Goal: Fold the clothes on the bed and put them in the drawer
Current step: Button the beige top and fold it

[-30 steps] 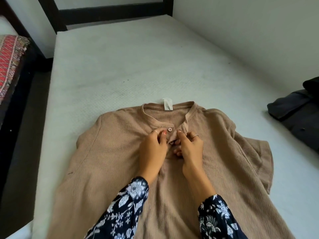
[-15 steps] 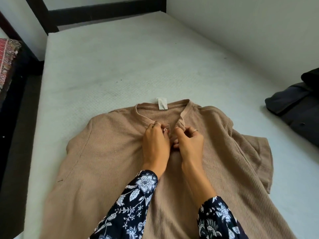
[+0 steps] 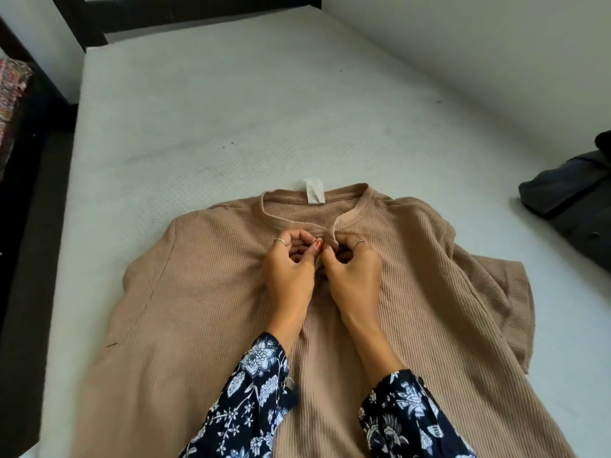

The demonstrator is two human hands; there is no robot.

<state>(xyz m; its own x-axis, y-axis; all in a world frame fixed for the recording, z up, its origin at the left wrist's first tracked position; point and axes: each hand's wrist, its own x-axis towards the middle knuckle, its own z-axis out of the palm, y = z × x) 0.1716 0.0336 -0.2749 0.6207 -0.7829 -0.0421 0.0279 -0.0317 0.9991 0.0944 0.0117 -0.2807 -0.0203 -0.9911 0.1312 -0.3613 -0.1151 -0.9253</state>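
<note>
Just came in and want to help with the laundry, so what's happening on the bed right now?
A person has a tan ribbed shirt spread flat, front up, on the bare mattress. The left hand and right hand both pinch the button placket just below the collar, apparently fastening it. The shirt is not folded yet. A dark garment lies at the bed's right edge, waiting.

A patterned red cloth (image 3: 11,94) lies left of the dark bedframe (image 3: 198,14)
</note>
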